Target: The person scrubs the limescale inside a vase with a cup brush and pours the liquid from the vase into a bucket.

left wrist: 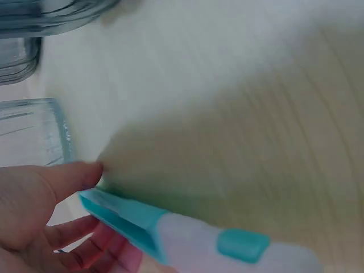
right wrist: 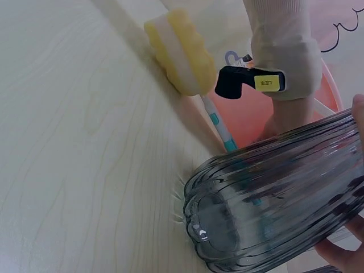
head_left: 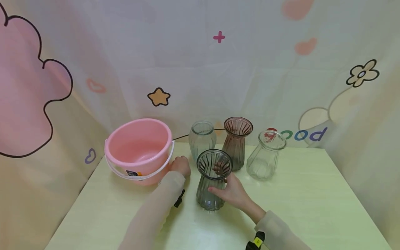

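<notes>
My right hand (head_left: 233, 191) grips a smoky grey fluted glass vase (head_left: 207, 195) at its waist, thumb in front and fingers behind. The vase is upright, its base at the tabletop. Beside the pink bucket, my left hand (head_left: 181, 166) pinches the teal-and-white handle of a sponge bottle brush (left wrist: 190, 233) near its end, thumb over it and fingers beneath. In the right wrist view the brush's yellow and white sponge head (right wrist: 182, 54) shows low over the table. From the head view the brush is mostly hidden behind the left arm.
A pink bucket (head_left: 112, 147) with a white handle stands at the left. Behind the grey vase are a clear bluish vase (head_left: 202, 140), a reddish-brown vase (head_left: 235, 152) and a clear flared vase (head_left: 262, 163). A printed curtain (head_left: 187, 52) hangs behind the table (head_left: 312, 208).
</notes>
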Action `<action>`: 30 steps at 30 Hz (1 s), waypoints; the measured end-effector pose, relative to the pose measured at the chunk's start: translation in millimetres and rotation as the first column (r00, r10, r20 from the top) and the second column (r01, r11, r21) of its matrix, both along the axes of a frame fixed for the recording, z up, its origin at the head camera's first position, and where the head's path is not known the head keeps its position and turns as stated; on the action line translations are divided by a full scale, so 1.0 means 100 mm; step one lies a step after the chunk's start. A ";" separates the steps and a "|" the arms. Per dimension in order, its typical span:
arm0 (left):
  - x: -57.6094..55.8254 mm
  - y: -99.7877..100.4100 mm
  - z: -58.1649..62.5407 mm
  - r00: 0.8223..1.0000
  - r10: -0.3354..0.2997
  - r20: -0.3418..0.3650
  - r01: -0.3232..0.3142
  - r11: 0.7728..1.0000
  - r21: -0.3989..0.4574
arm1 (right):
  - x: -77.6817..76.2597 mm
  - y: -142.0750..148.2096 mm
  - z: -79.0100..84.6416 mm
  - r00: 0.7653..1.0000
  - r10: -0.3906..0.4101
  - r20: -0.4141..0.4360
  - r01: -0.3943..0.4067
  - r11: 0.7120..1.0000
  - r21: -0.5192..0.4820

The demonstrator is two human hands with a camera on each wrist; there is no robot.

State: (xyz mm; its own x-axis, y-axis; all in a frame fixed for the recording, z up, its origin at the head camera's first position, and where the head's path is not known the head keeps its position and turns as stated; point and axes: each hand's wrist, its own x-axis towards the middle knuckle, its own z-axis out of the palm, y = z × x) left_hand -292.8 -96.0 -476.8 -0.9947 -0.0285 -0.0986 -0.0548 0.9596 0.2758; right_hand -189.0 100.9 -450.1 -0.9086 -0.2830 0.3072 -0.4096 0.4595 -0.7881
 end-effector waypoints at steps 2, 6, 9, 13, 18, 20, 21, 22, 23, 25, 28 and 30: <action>0.02 -0.02 -0.04 1.000 -0.002 -0.021 0.002 1.000 0.022 | 0.00 -0.01 -0.01 1.000 0.007 0.002 -0.007 1.000 -0.007; 0.06 -0.06 -0.01 0.999 -0.032 -0.002 0.032 0.997 0.072 | 0.01 -0.02 -0.03 1.000 0.015 -0.003 -0.015 1.000 -0.011; 0.11 -0.08 0.10 0.998 -0.066 0.022 0.063 0.993 0.098 | 0.01 -0.01 -0.03 1.000 0.014 -0.011 -0.014 1.000 -0.006; 0.25 -0.10 0.35 0.992 -0.122 0.037 0.117 0.986 0.123 | 0.00 -0.01 -0.02 1.000 0.006 -0.005 -0.006 1.000 -0.006; 0.45 -0.15 0.63 0.979 -0.201 -0.044 0.206 0.953 0.224 | -0.01 -0.01 -0.02 1.000 0.008 -0.009 -0.008 1.000 -0.006; 0.52 -0.19 0.74 0.969 -0.226 -0.096 0.244 0.922 0.300 | 0.00 -0.01 -0.02 1.000 0.009 -0.014 -0.009 1.000 -0.008; 0.55 -0.20 0.80 0.964 -0.236 -0.120 0.263 0.901 0.344 | 0.00 -0.01 -0.02 1.000 0.008 -0.018 -0.008 1.000 -0.009; 0.58 -0.22 0.85 0.960 -0.240 -0.145 0.278 0.880 0.384 | 0.00 -0.01 -0.02 1.000 0.008 -0.017 -0.008 1.000 -0.012; 0.61 -0.23 0.92 0.958 -0.238 -0.161 0.285 0.857 0.429 | 0.00 -0.01 -0.02 1.000 0.007 -0.019 -0.007 1.000 -0.011; 0.65 -0.25 1.06 0.956 -0.222 -0.192 0.291 0.801 0.523 | -0.01 -0.01 -0.03 1.000 0.003 -0.018 -0.003 1.000 -0.004; 0.70 -0.27 1.28 0.965 -0.173 -0.197 0.261 0.700 0.664 | -0.01 -0.01 -0.03 1.000 -0.003 -0.011 0.003 1.000 0.009; 0.74 -0.27 1.45 0.967 -0.153 -0.206 0.256 0.620 0.742 | -0.02 -0.01 -0.03 1.000 -0.002 -0.012 0.002 1.000 0.013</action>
State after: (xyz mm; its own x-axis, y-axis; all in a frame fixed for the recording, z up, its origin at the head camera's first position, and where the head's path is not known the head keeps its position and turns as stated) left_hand -219.0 -123.3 -331.4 -0.9702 0.2100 0.1211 0.1968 0.3907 0.8992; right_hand -190.7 100.3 -452.8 -0.9054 -0.2851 0.3146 -0.4181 0.4704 -0.7771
